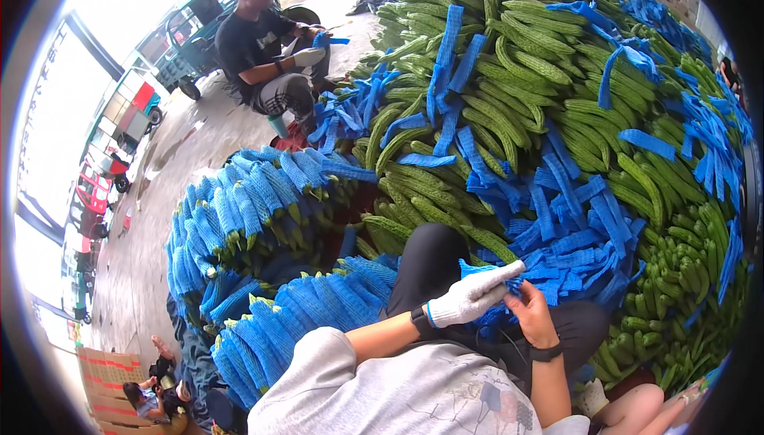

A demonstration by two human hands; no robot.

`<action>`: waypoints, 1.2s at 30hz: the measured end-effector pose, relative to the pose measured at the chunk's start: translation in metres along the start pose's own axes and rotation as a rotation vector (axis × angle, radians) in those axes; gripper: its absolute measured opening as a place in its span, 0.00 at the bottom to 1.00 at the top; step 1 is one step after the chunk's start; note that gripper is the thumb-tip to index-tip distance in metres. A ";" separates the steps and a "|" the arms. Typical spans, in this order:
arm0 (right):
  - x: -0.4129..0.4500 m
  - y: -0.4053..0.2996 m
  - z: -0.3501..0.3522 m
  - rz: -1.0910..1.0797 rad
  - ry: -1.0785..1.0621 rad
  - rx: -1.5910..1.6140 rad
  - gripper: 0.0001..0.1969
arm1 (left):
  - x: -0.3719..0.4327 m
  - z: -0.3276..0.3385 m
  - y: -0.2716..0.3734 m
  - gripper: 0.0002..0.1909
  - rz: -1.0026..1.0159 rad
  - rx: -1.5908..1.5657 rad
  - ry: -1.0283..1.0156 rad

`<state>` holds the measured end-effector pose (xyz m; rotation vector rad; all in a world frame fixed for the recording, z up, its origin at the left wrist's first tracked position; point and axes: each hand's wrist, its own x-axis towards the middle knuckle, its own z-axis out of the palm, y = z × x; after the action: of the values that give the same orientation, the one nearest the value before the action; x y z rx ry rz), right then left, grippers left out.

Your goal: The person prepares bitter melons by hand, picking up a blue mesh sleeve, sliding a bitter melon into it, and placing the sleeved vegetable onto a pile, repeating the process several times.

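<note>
A white knit glove covers my left hand (468, 299), whose fingers hold a bunched blue foam net sleeve (514, 283). My bare right hand (532, 314) pinches that sleeve near the gloved fingertips. Just beyond the glove, a green bitter gourd (492, 245) points toward my hands; whether it touches the sleeve cannot be told. Loose flat blue net sleeves (573, 250) lie heaped past my right hand. At my left, bitter gourds in blue sleeves (325, 300) are stacked in a row, their green tips showing.
A large pile of bare bitter gourds (525, 77) rises ahead and to the right. More sleeved gourds (239, 196) form a curved stack at left. A seated co-worker (268, 47) holds a blue sleeve. Bare legs (632, 405) show at lower right. Three-wheeled carts (185, 41) stand beyond.
</note>
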<state>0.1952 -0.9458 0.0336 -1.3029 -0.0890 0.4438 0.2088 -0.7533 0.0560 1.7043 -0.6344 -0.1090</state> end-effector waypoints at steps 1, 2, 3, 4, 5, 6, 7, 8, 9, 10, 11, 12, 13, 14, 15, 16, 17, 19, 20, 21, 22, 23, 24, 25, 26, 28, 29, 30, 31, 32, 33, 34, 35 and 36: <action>-0.001 0.002 -0.003 -0.001 0.005 -0.001 0.15 | 0.000 -0.002 0.006 0.27 -0.151 -0.142 -0.051; -0.001 0.007 -0.009 0.054 0.041 0.178 0.13 | -0.001 -0.003 0.002 0.28 -0.232 -0.247 -0.117; 0.000 0.014 -0.015 0.110 0.075 0.359 0.11 | -0.001 -0.002 0.001 0.28 -0.231 -0.249 -0.120; 0.000 0.020 -0.020 0.093 0.082 0.378 0.09 | -0.001 -0.002 0.000 0.28 -0.233 -0.272 -0.157; 0.001 0.025 -0.021 0.092 0.086 0.377 0.09 | -0.001 -0.001 0.000 0.28 -0.235 -0.295 -0.194; 0.003 0.029 -0.022 0.014 0.069 0.247 0.09 | -0.001 0.004 -0.001 0.29 -0.230 -0.251 -0.170; 0.003 0.031 -0.022 -0.063 0.052 0.117 0.10 | -0.001 0.005 -0.002 0.29 -0.229 -0.252 -0.171; 0.002 0.030 -0.024 -0.063 0.054 0.116 0.10 | -0.001 0.006 -0.003 0.29 -0.231 -0.232 -0.182; 0.002 0.027 -0.023 -0.028 0.052 0.078 0.10 | -0.002 0.006 -0.005 0.29 -0.234 -0.211 -0.190; 0.002 0.022 -0.023 0.006 0.051 0.040 0.10 | -0.003 0.009 -0.008 0.29 -0.207 -0.242 -0.143; 0.002 0.016 -0.022 0.041 0.048 0.002 0.09 | -0.005 0.009 -0.010 0.29 -0.207 -0.241 -0.141; 0.000 0.005 -0.024 0.055 0.111 0.008 0.09 | -0.005 0.009 -0.009 0.29 -0.263 -0.426 -0.113; 0.000 -0.003 -0.028 0.068 0.173 0.015 0.09 | -0.004 0.008 -0.007 0.29 -0.319 -0.610 -0.083; 0.006 0.001 -0.035 0.033 0.252 0.347 0.10 | -0.003 0.008 -0.005 0.28 -0.333 -0.626 -0.035; 0.010 -0.001 -0.041 0.072 0.382 0.520 0.09 | 0.000 0.007 -0.001 0.28 -0.348 -0.642 0.012; 0.020 -0.005 -0.045 0.128 0.531 0.654 0.09 | 0.000 0.007 -0.002 0.28 -0.366 -0.678 0.017; 0.027 -0.007 -0.047 0.184 0.681 0.787 0.09 | -0.001 0.006 -0.005 0.27 -0.383 -0.715 0.021; 0.019 -0.004 -0.047 0.128 0.518 0.664 0.09 | -0.002 0.006 -0.013 0.28 -0.396 -0.670 0.033; 0.016 -0.003 -0.047 0.071 0.359 0.543 0.09 | -0.004 0.006 -0.016 0.28 -0.409 -0.625 0.042; 0.020 -0.003 -0.034 0.076 0.414 0.313 0.09 | -0.001 0.007 -0.015 0.28 -0.413 -0.628 0.031; 0.020 -0.004 -0.023 0.053 0.401 0.100 0.08 | 0.002 0.008 -0.009 0.29 -0.160 -0.112 0.113; 0.019 -0.003 -0.016 0.029 0.385 -0.112 0.08 | 0.005 0.008 -0.002 0.29 0.099 0.403 0.185; 0.021 0.005 -0.016 -0.130 0.407 -0.493 0.07 | 0.011 0.005 0.009 0.30 0.282 0.500 0.167; 0.023 0.007 -0.007 -0.210 0.419 -0.560 0.06 | 0.019 0.001 0.012 0.28 0.618 0.587 0.137; 0.025 0.010 -0.004 -0.191 0.402 -0.488 0.06 | 0.022 0.000 0.019 0.27 0.735 0.495 -0.010; 0.025 0.005 0.004 -0.162 0.353 -0.441 0.06 | 0.015 0.007 0.023 0.21 0.792 0.423 -0.168; 0.025 0.004 0.007 -0.156 0.360 -0.441 0.06 | 0.014 0.007 0.018 0.21 0.791 0.415 -0.172; 0.025 0.002 0.007 -0.179 0.417 -0.406 0.06 | 0.016 0.004 0.015 0.20 0.676 0.430 -0.177; 0.024 0.000 0.006 -0.202 0.478 -0.372 0.05 | 0.018 0.003 0.011 0.18 0.563 0.441 -0.184; 0.024 -0.002 0.000 -0.240 0.511 -0.453 0.05 | 0.019 0.001 0.008 0.15 0.499 0.462 -0.099; 0.023 -0.006 0.000 -0.258 0.537 -0.456 0.05 | 0.021 -0.004 0.002 0.14 0.340 0.505 -0.261; 0.022 -0.011 0.004 -0.302 0.518 -0.500 0.06 | 0.022 -0.004 -0.005 0.13 0.343 0.482 -0.302; 0.021 -0.018 0.012 -0.343 0.499 -0.545 0.07 | 0.022 -0.002 -0.015 0.11 0.347 0.458 -0.344; 0.022 -0.023 0.022 -0.434 0.484 -0.655 0.07 | 0.021 -0.001 -0.027 0.10 0.309 0.526 -0.477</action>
<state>0.2146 -0.9228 0.0577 -1.9413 -0.1123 -0.3110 0.2364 -0.7596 0.0367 2.0727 -1.3686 -0.1386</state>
